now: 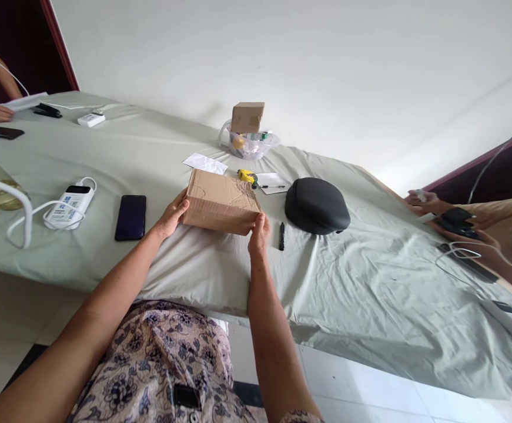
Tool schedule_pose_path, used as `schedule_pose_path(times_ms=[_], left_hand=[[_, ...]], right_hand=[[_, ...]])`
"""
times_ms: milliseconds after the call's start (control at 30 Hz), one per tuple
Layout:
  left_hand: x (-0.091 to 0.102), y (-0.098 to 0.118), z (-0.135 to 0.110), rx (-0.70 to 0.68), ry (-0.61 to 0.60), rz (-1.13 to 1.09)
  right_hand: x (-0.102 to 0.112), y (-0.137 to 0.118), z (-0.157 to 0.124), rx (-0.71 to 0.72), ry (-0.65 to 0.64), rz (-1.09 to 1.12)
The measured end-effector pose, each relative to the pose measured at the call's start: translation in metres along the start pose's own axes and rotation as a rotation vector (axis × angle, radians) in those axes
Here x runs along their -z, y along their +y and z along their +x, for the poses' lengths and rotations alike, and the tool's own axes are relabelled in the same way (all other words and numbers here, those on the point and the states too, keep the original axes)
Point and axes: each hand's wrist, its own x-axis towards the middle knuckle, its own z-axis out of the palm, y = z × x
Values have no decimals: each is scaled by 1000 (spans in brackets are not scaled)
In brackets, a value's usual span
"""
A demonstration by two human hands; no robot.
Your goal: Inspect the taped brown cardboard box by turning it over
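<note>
The person grips a flat cardboard box [220, 201] at both ends: the left hand [173, 215] clasps the left edge with fingers curled around it, and the right hand [259, 233] pinches the near right corner, the box held just above the cloth-covered table [370, 282]. A dark phone [131, 217] and a white power bank [71, 204] with its cable lie left of the box. A black pen [281, 235] and a black oval case [316, 205] lie to its right, with a yellow tool [247, 175] just beyond the box.
</note>
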Motion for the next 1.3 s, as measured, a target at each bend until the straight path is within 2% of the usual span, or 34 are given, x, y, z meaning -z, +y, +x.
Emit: schedule_pose_path(times_ms=[167, 333, 633, 767, 867, 1067, 1300], left_hand=[[2, -1, 2, 13, 113, 10], [6, -3, 6, -14, 197, -9], [12, -4, 8, 6, 277, -11], [13, -1, 6, 2, 250, 3], [11, 1, 6, -12, 194, -22], [6, 1, 5, -43, 56, -50], [6, 2, 2, -22, -8, 38]], right_hand=[[-3, -6, -2, -34, -70, 87], [-7, -19, -5, 23, -171, 151], [-6, -28, -6, 25, -291, 142], [-5, -27, -5, 28, -353, 171], [-6, -23, -3, 46, -320, 167], [-4, -16, 1, 68, -160, 162], [-4, -16, 2, 41, -19, 168]])
